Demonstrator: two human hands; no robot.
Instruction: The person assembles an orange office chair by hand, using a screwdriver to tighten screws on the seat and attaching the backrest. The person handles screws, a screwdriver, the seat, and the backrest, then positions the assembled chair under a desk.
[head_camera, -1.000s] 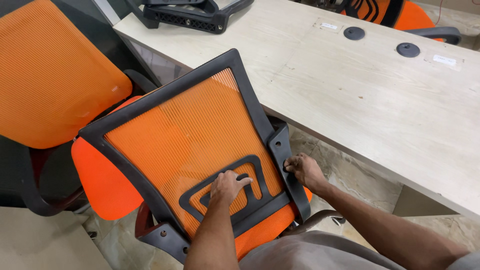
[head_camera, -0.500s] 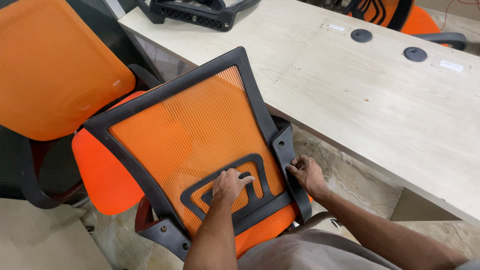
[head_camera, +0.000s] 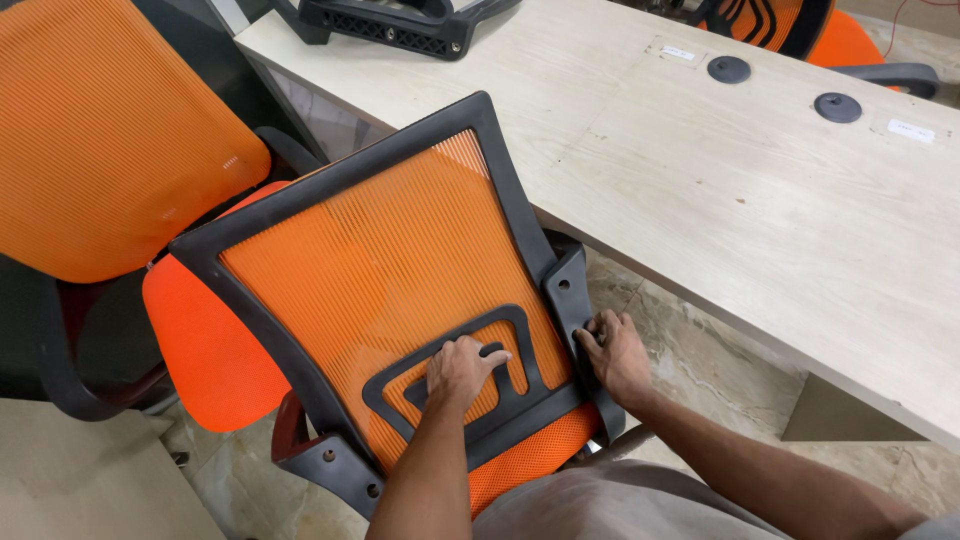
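An orange mesh chair backrest (head_camera: 400, 270) with a black plastic frame lies tilted over an orange chair seat (head_camera: 205, 350), in front of me. My left hand (head_camera: 460, 372) grips the black lumbar bracket in the lower middle of the backrest. My right hand (head_camera: 612, 352) holds the black side bracket at the backrest's right edge, fingers curled around it.
A pale wooden desk (head_camera: 720, 190) runs along the right, with two round black cable caps (head_camera: 728, 68). A black plastic chair part (head_camera: 400, 22) lies at its far end. Another orange mesh chair (head_camera: 110, 140) stands at left. Marble floor shows below the desk edge.
The view has shifted slightly and the backrest sits a little lower and to the right in frame. Both hands keep their hold on the brackets.
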